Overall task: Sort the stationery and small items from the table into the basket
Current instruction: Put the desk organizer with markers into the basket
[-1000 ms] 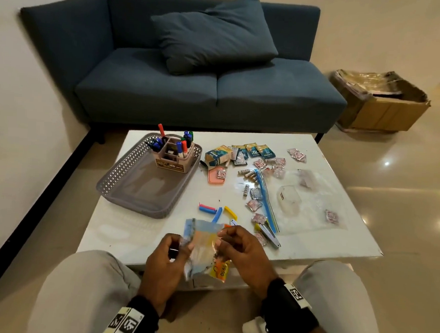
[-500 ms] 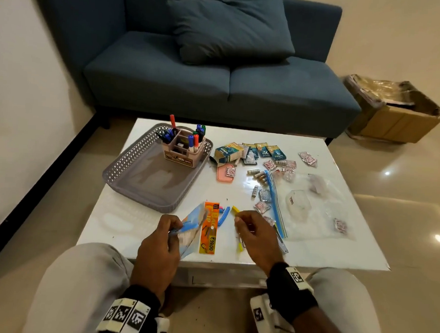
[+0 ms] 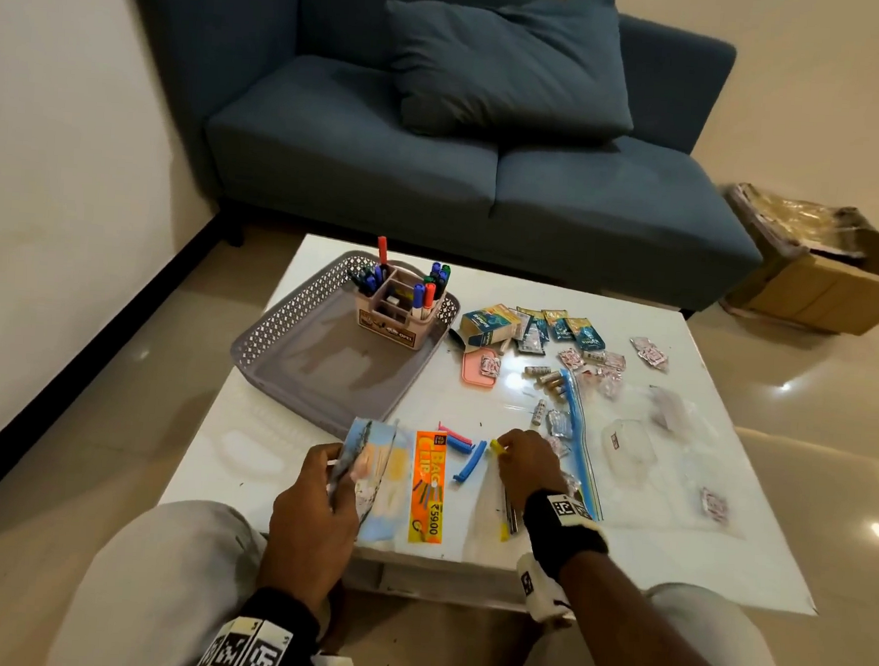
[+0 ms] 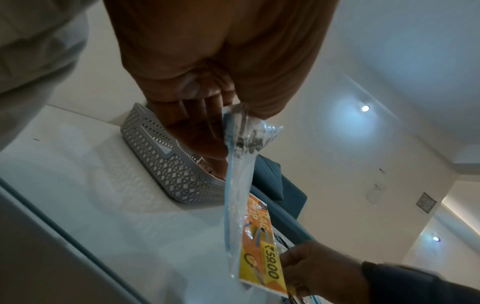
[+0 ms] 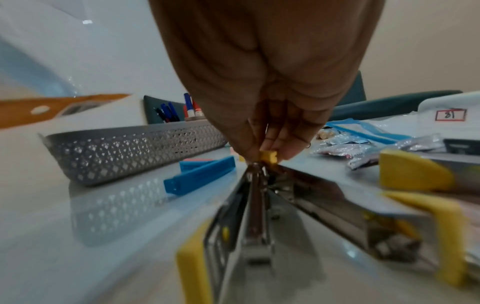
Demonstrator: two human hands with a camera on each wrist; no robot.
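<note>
My left hand grips a clear plastic bag with a blue edge at the table's near edge; the left wrist view shows the bag hanging from its fingers. An orange "Bag Clip" card lies flat beside the bag. My right hand pinches the end of a yellow clip, seen close in the right wrist view as a yellow clip between thumb and fingertips. Two blue clips and a pink one lie just left of it. The grey perforated basket holds a pen holder.
Metal tools with yellow ends lie under my right wrist. A large clear zip bag, small sachets, batteries, teal packets and a pink lid cover the table's right half. A blue sofa stands behind, a cardboard box to the right.
The orange card left the bag and now lies on the table. My right hand let go of the bag and moved forward onto the yellow clip. The left hand keeps the bag.
</note>
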